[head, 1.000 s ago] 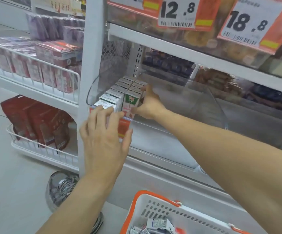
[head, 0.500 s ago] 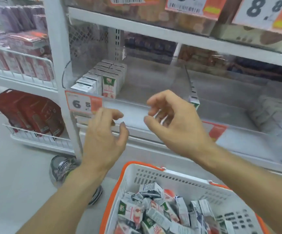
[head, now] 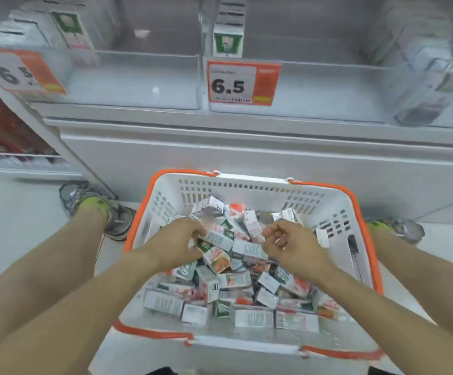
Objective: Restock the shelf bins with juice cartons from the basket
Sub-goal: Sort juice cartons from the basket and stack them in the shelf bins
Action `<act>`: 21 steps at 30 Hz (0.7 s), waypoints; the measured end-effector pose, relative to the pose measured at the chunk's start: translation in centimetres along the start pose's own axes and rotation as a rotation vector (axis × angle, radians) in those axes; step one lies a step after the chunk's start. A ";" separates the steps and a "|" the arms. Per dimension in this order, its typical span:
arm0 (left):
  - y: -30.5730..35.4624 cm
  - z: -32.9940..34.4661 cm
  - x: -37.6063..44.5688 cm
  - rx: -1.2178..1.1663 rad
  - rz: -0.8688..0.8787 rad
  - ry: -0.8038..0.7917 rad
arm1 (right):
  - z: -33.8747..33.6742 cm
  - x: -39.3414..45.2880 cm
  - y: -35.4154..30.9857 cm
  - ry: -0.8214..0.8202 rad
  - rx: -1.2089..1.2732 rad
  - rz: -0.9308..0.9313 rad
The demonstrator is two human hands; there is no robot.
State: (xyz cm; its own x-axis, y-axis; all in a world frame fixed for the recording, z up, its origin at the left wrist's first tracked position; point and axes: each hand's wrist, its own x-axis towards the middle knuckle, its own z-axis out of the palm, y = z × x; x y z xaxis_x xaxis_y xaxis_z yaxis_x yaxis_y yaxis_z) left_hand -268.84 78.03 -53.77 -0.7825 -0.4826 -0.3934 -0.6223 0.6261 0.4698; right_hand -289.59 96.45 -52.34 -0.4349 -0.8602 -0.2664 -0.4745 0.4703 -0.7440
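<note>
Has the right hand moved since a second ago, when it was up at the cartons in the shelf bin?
Yes. The right hand has come down from the shelf bin into the basket, over the loose cartons.

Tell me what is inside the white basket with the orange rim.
The basket holds a loose heap of small juice cartons, lying at all angles. The left hand and right hand reach into the pile. The basket floor and lower cartons are covered.

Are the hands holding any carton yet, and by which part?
The left hand fingers curl onto a carton atop the pile, at its near end. The right hand looks empty; lifting cannot be told.
</note>
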 end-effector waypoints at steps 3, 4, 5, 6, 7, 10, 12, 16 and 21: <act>-0.4 2.0 0.1 -0.013 -0.036 -0.095 | 0.5 -0.6 3.9 -0.128 -0.112 0.107; -0.2 2.8 0.0 -0.014 -0.028 -0.153 | 0.7 -0.7 4.8 -0.175 -0.130 0.126; 0.0 3.7 0.0 -0.009 -0.017 -0.215 | 1.0 -0.8 5.4 -0.209 -0.152 0.133; 0.2 4.7 -0.1 -0.006 -0.007 -0.261 | 1.4 -0.8 5.9 -0.227 -0.186 0.123; 0.5 5.5 -0.2 -0.004 -0.008 -0.292 | 1.9 -0.6 6.2 -0.236 -0.229 0.106; 0.9 7.6 -0.2 0.072 0.001 -0.279 | 3.5 0.1 6.4 -0.225 -0.294 0.084; 0.8 8.4 -0.1 0.116 -0.023 -0.232 | 4.5 0.6 6.3 -0.192 -0.315 0.068; 1.2 8.9 0.2 -0.102 -0.221 -0.051 | 6.0 2.0 6.2 -0.168 -0.349 0.058; 1.9 8.2 1.6 -0.294 -0.435 0.126 | 6.1 2.9 5.8 -0.145 -0.411 0.024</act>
State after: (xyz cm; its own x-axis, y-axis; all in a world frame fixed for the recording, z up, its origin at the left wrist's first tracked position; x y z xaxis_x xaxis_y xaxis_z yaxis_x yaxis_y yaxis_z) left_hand -271.09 83.45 -60.01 -0.4365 -0.7401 -0.5116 -0.8546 0.1631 0.4931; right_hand -288.96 95.48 -61.16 -0.3514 -0.8532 -0.3853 -0.7437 0.5044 -0.4387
